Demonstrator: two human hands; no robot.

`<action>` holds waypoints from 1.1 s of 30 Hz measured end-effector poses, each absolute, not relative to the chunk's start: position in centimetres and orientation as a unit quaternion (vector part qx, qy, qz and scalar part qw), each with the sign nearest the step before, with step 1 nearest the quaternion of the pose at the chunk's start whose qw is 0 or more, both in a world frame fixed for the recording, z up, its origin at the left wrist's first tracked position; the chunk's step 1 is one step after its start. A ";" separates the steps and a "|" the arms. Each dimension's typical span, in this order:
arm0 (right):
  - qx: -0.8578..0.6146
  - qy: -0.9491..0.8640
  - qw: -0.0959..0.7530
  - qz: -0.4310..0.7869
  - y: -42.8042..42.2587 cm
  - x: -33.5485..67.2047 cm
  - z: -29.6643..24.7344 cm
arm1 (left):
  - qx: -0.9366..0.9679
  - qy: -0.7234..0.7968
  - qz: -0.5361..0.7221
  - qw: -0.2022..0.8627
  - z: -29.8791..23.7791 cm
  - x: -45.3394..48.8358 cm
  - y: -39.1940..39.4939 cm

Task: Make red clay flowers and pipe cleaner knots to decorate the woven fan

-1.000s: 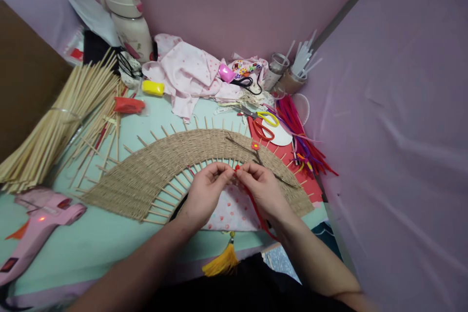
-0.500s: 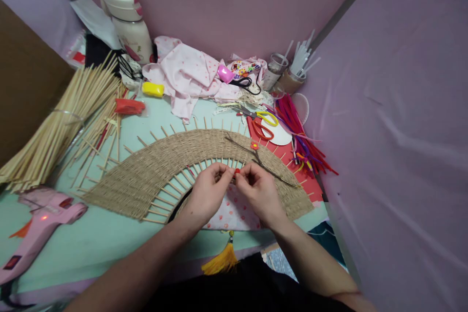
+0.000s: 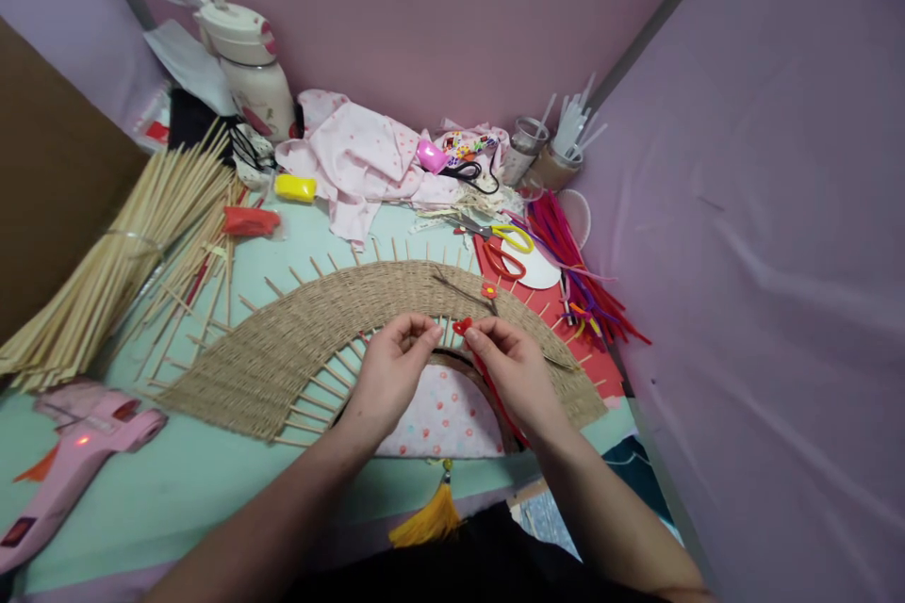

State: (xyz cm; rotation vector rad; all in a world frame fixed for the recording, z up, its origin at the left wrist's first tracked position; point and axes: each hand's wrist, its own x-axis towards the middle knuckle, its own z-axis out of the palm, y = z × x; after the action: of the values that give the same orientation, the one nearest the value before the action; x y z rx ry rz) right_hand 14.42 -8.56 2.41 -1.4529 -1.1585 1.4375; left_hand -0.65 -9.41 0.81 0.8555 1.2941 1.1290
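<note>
A woven straw fan (image 3: 283, 349) with wooden skewer ribs lies on the mint table, with a dotted pink fabric centre (image 3: 445, 419) and a yellow tassel (image 3: 428, 518) hanging off the front edge. My right hand (image 3: 513, 372) pinches a red pipe cleaner (image 3: 463, 327) whose tip is bent into a small loop; its tail runs down under the hand. My left hand (image 3: 388, 367) hovers just left of it with fingertips curled together over the fan's inner ribs, apparently holding nothing. A small red flower (image 3: 489, 289) sits on a dark twig on the fan.
A pink glue gun (image 3: 71, 443) lies at the front left, a skewer bundle (image 3: 113, 264) at the left. Scissors (image 3: 505, 240), a heap of coloured pipe cleaners (image 3: 580, 273), pink cloth (image 3: 360, 160), a flask (image 3: 251, 66) and cups of sticks (image 3: 558, 151) stand behind. Purple sheeting walls the right.
My hands have drawn slightly apart; the left one has let go of the red pipe cleaner, whose looped tip now stands up in my right fingers. The view shifted slightly.
</note>
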 end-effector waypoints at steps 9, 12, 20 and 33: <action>-0.528 -0.451 0.409 0.592 -8.7 14.1 2.3 | 0.322 0.523 0.507 0.604 1.5 -0.2 -9.4; -0.507 -0.429 0.426 0.614 -8.8 14.0 1.9 | 0.294 0.492 0.498 0.650 1.6 0.1 -9.4; -0.542 -0.539 0.358 0.536 -8.0 15.1 3.1 | 0.270 0.471 0.487 0.684 1.6 0.4 -9.5; -0.549 -0.585 0.300 0.517 -7.5 15.0 3.5 | 0.241 0.500 0.523 0.647 0.4 1.3 -10.3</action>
State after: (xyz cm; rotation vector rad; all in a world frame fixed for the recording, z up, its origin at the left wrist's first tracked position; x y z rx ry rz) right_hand 14.99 -7.46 3.47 -1.4574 -1.5522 1.3718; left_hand 1.35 -10.34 0.35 0.5472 1.1363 1.1895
